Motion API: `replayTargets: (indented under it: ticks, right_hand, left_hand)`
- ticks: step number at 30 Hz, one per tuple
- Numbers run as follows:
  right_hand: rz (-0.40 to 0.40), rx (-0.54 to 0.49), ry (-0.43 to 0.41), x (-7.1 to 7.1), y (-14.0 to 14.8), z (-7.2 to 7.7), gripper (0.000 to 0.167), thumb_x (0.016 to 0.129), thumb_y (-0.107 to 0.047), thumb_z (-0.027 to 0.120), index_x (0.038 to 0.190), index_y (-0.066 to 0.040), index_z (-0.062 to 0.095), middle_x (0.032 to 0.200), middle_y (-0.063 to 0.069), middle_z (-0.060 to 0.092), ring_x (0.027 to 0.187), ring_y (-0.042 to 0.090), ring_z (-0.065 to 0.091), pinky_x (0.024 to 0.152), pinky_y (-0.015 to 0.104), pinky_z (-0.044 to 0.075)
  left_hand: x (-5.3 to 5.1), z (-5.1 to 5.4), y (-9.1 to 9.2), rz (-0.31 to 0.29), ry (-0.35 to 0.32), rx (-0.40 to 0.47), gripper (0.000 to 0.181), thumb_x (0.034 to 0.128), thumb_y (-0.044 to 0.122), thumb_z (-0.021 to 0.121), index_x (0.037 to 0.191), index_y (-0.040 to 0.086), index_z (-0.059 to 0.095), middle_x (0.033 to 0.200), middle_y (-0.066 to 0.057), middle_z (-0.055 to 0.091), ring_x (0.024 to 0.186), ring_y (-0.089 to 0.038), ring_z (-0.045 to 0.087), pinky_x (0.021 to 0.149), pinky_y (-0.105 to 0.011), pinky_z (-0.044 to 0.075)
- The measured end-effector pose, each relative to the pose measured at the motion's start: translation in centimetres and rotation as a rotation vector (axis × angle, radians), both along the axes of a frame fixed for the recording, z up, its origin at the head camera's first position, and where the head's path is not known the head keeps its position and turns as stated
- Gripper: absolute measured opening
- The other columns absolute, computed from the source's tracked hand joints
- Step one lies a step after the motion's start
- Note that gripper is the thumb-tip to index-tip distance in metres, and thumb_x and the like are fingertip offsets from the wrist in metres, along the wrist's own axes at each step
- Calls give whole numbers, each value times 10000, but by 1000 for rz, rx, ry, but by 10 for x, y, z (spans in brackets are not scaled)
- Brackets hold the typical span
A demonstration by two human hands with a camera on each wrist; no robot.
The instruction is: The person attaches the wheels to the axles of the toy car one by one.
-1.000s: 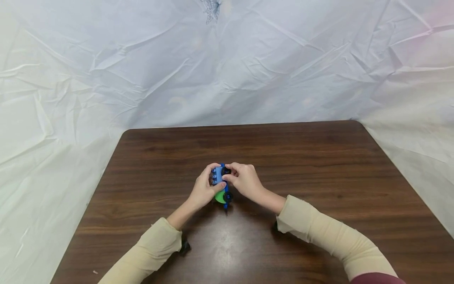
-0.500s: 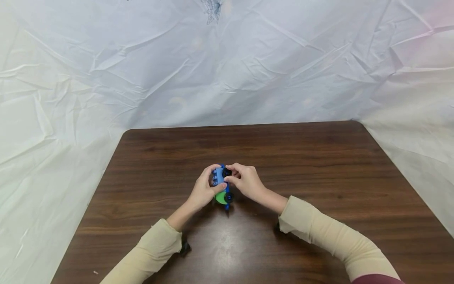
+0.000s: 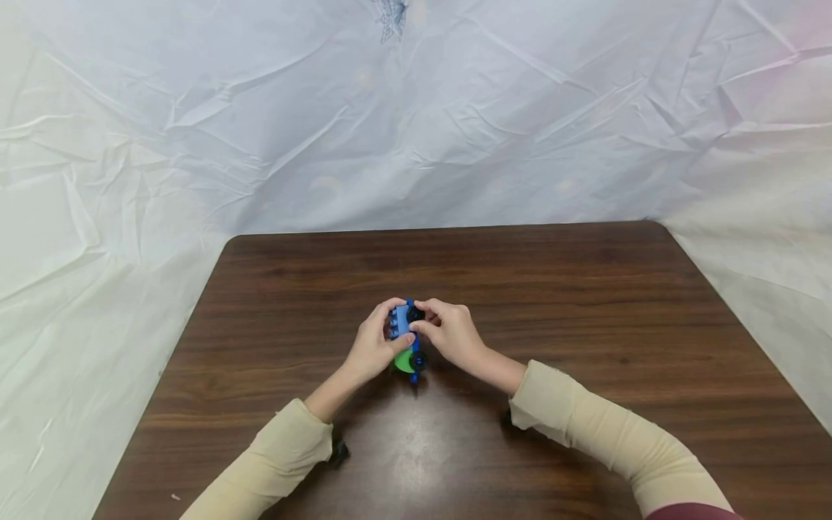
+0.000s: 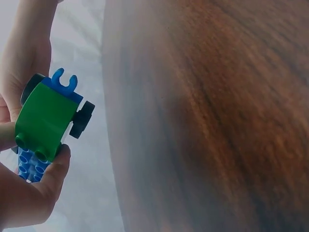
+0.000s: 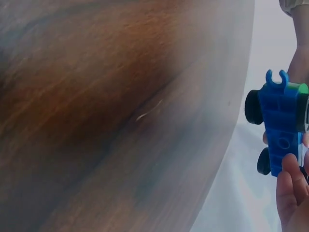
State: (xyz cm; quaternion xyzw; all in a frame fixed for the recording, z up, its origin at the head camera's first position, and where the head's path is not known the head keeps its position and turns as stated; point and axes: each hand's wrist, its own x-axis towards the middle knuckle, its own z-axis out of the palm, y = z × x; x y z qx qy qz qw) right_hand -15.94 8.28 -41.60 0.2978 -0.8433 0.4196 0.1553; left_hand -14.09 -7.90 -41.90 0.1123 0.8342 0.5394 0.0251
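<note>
A toy car built of blocks is held on its side over the table, in the middle of the head view. My left hand grips its light blue studded brick between thumb and fingers. A curved green brick forms the end nearer me, above a blue hook. My right hand pinches the black wheel at the car's far end. In the right wrist view, the blue chassis shows its underside, with black wheels on both sides and my right fingertips touching it.
The brown wood-grain table spreads around both hands. White wrinkled sheeting hangs behind and beside it. A small pale scrap lies near the table's front left. A dark wrist device shows beneath the left cuff.
Both hands keep the same hold on the toy car. The car and hands shift only very slightly, and the right fingers stay at the far wheel.
</note>
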Motion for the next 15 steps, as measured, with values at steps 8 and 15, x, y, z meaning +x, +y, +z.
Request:
replayTargets:
  ticks: [8,15]
  right_hand:
    - [-59,-59,-115,1,-6,2,273,743,-106,681,967,43,636,650,84,597,538,121,609,498,109,455]
    - [-96,-100,-287,2,-10,4,273,750,-107,676,973,44,630,666,103,615,522,166,615,483,137,467]
  left_hand:
    - [0,1,1,31,25,-20,478,767,65,659,1198,90,453,1062,-111,524,853,-224,535,654,-279,474]
    - [1,1,1,42,30,-58,483,768,77,662,1202,94,452,1103,-112,520,906,-238,533,714,-327,478]
